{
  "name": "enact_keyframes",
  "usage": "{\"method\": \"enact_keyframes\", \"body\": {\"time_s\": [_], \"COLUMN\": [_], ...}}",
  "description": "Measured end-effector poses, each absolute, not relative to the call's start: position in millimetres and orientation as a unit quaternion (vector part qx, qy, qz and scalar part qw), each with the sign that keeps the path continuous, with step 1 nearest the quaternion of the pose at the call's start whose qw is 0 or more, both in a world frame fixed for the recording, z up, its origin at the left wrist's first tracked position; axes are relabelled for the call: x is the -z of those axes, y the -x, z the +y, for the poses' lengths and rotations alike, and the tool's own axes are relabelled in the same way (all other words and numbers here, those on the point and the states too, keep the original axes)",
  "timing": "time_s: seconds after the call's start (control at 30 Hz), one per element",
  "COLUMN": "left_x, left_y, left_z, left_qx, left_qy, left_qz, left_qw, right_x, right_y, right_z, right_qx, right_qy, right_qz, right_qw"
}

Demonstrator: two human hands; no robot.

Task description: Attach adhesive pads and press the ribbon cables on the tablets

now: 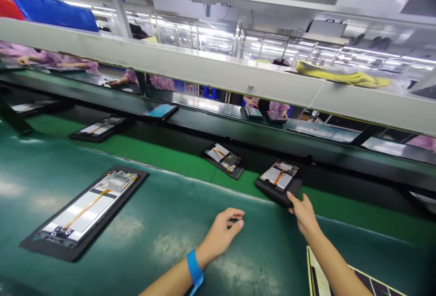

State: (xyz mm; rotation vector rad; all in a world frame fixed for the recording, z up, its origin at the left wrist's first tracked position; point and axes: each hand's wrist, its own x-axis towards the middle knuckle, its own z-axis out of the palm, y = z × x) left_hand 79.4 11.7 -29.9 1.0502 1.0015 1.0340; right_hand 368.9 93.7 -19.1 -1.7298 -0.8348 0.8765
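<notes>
My right hand grips the near right corner of a black pad, thumb on top. On that pad lies an opened tablet with pale batteries, an orange ribbon cable and a circuit board showing. The pad is at the near edge of the green belt. My left hand, a blue wrist strap behind it, is over the green mat with curved fingers, thumb apart and nothing held. To its left another opened tablet rests on a long black pad.
Along the green belt lie more opened tablets on pads. A yellow-edged sheet with dark pieces is under my right forearm. A white beam crosses above. Beyond it, people in pink sleeves handle devices at a far bench.
</notes>
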Motion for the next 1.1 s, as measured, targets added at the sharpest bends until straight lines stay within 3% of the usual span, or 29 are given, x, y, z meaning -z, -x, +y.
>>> {"method": "enact_keyframes", "body": {"time_s": [0.27, 0.4, 0.53, 0.73, 0.93, 1.1], "left_x": [37.1, 32.3, 34.9, 31.5, 20.5, 16.8], "left_y": [-159.0, -185.4, -180.9, -119.4, -38.5, 3.1], "left_z": [35.6, 42.1, 43.8, 36.1, 18.9, 9.2], "left_qx": [-0.468, -0.533, -0.567, -0.539, -0.413, -0.382], "left_qy": [-0.25, -0.182, -0.161, -0.243, -0.395, -0.526], "left_qz": [0.371, 0.359, 0.395, 0.415, 0.436, 0.539], "left_qw": [0.762, 0.744, 0.705, 0.692, 0.695, 0.536], "right_x": [14.9, 15.5, 19.5, 8.9, 1.9, 1.2], "right_y": [-325.4, -317.6, -320.6, -348.3, -344.8, -292.8], "right_z": [14.0, -25.9, -58.2, -82.8, -81.4, -69.5], "right_qx": [-0.449, -0.482, -0.401, -0.292, -0.204, -0.152], "right_qy": [0.638, 0.623, 0.647, 0.653, 0.533, 0.397], "right_qz": [-0.31, -0.311, -0.384, -0.473, -0.702, -0.82], "right_qw": [0.544, 0.532, 0.523, 0.514, 0.426, 0.383]}}
